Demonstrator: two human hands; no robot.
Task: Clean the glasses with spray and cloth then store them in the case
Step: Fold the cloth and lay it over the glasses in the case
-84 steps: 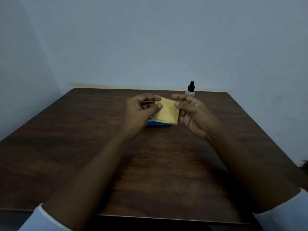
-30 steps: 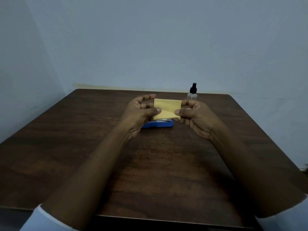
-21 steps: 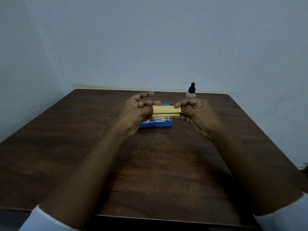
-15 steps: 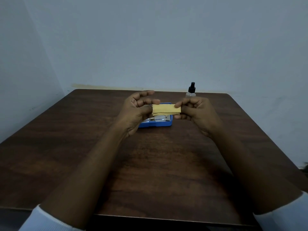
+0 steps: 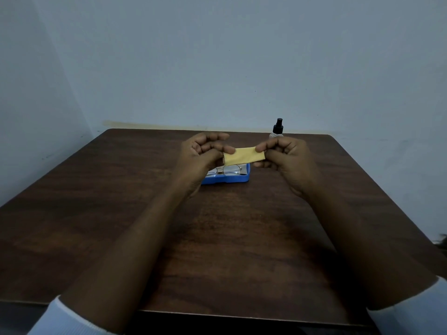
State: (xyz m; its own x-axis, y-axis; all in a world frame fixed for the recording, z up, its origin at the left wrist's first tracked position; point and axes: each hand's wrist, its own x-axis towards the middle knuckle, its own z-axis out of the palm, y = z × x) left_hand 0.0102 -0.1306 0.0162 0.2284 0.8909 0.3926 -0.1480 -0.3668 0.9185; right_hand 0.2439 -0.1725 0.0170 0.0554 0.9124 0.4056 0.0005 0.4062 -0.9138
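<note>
An open blue glasses case sits on a dark wooden table. Directly above the case, the left hand and the right hand each pinch one end of a folded yellow cleaning cloth, held level between them. Gold-rimmed glasses lie inside the case. A small clear spray bottle with a black top stands upright behind the case, to its right
</note>
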